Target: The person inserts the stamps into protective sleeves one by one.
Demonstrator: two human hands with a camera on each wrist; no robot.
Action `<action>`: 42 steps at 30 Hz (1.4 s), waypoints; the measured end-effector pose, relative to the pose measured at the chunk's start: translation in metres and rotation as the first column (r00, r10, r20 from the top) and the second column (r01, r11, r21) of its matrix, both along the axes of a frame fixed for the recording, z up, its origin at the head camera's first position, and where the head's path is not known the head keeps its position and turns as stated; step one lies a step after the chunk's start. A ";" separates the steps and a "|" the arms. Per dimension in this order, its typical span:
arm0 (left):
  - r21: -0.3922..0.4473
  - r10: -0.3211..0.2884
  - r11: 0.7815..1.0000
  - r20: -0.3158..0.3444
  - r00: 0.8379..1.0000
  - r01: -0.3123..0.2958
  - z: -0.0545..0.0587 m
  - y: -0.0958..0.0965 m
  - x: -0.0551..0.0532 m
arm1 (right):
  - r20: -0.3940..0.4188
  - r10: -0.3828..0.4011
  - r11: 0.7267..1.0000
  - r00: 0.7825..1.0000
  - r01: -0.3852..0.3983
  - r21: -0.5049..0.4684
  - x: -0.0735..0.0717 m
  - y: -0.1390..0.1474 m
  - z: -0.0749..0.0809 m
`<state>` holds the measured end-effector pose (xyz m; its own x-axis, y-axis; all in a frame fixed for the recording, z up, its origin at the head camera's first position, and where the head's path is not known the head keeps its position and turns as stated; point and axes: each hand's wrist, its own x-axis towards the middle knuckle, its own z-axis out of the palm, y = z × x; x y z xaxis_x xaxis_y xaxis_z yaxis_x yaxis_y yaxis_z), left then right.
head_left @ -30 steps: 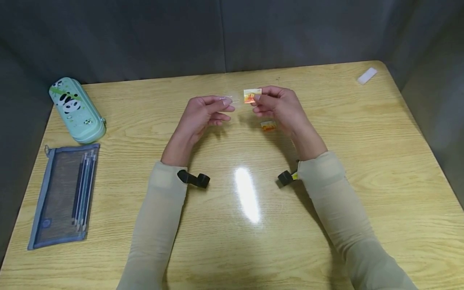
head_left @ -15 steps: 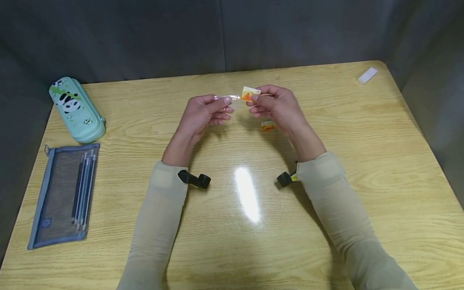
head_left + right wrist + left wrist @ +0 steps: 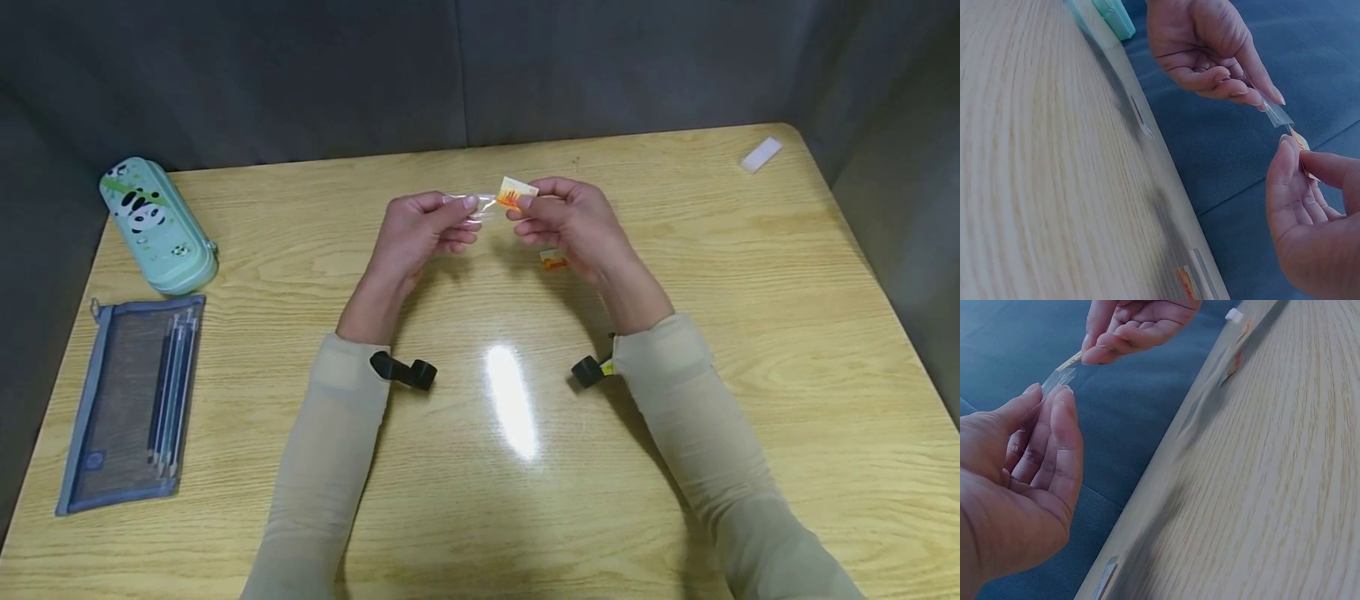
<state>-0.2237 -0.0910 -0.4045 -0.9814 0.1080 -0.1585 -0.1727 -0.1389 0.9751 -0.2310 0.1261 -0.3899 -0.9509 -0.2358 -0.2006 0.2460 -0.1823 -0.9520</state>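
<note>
Above the tabletop [image 3: 465,525]: printed card [image 3: 513,189] held by clear sleeve [image 3: 487,205]

Near left, mesh pouch [image 3: 116,392], pencils [image 3: 171,392] inside. Just beyond it, panda case [image 3: 161,237]. Farther on, second card [image 3: 553,259] lies on tabletop, beneath right hand [image 3: 577,221]. Left hand [image 3: 418,232]: grip pinching clear sleeve. Right grip pinches printed card, right at sleeve's end; contact unclear. Far right corner: white block [image 3: 761,155].

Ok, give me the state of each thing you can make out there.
Printed card: tilted, pinched by the right hand
Clear plastic film: pinched by the left hand, close beside the card
Second card: lying on the table, unheld
Panda pencil case: lying down, looks closed
Mesh pouch: lying flat, zip unclear
Pencils: side by side inside the pouch
White block: lying near the table's far right corner
</note>
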 end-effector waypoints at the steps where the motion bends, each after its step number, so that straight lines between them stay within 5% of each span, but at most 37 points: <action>1: 0.002 0.003 1.000 -0.001 1.000 -0.003 0.000 0.000 0.000 | 0.000 -0.001 1.000 1.000 0.001 0.002 0.000 0.001 0.000; 25: 0.007 0.023 1.000 -0.048 0.999 -0.022 -0.003 0.001 0.000 | -0.039 0.002 1.000 0.999 -0.002 0.014 0.003 -0.002 -0.001; 42: -0.008 0.036 0.999 -0.017 0.999 -0.036 -0.005 0.000 -0.001 | -0.041 0.000 0.999 0.999 0.001 0.039 0.002 -0.003 -0.001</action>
